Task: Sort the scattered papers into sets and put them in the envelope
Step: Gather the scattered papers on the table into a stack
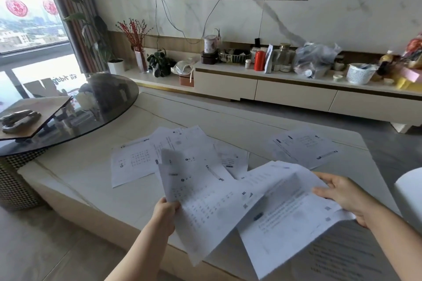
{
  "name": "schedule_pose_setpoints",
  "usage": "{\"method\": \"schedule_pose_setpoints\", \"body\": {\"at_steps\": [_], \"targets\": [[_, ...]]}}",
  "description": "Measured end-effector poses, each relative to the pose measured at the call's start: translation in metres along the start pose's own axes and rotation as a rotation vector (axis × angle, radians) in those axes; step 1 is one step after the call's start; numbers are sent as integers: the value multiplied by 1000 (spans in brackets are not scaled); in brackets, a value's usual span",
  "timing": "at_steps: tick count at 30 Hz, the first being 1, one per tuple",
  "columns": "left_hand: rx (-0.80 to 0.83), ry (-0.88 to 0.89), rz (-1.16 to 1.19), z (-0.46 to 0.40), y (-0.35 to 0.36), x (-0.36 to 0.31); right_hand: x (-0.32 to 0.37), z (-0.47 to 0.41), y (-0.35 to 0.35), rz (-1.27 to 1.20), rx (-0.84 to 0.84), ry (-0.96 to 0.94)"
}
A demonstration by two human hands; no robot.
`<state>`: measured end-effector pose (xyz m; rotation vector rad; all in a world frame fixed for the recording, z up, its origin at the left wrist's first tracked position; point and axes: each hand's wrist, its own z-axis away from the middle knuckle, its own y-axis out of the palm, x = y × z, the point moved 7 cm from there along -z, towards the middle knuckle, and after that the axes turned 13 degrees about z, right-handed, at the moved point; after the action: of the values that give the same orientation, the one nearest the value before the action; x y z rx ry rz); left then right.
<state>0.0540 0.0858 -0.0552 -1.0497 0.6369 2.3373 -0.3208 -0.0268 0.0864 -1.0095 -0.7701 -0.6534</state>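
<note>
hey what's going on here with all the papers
A person is sorting printed sheets at a pale table. The left hand grips one sheet by its edge, lifted off the table. The right hand holds another sheet or small stack at its right side. More papers lie overlapping on the table, and one sheet lies apart at the far right. No envelope is clearly visible.

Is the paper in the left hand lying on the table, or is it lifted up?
Lifted. The left hand grips the paper at its edge, and the sheet curves up above the table, its lower corner hanging past the front edge.
</note>
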Motion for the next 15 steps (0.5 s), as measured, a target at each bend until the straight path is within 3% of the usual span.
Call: {"method": "schedule_pose_setpoints", "body": {"at_steps": [8, 15], "targets": [[-40, 51, -126, 17, -34, -16, 59, 23, -30, -85, -93, -237], [79, -31, -59, 18, -20, -2, 106, 21, -3, -343, 33, -383]]}}
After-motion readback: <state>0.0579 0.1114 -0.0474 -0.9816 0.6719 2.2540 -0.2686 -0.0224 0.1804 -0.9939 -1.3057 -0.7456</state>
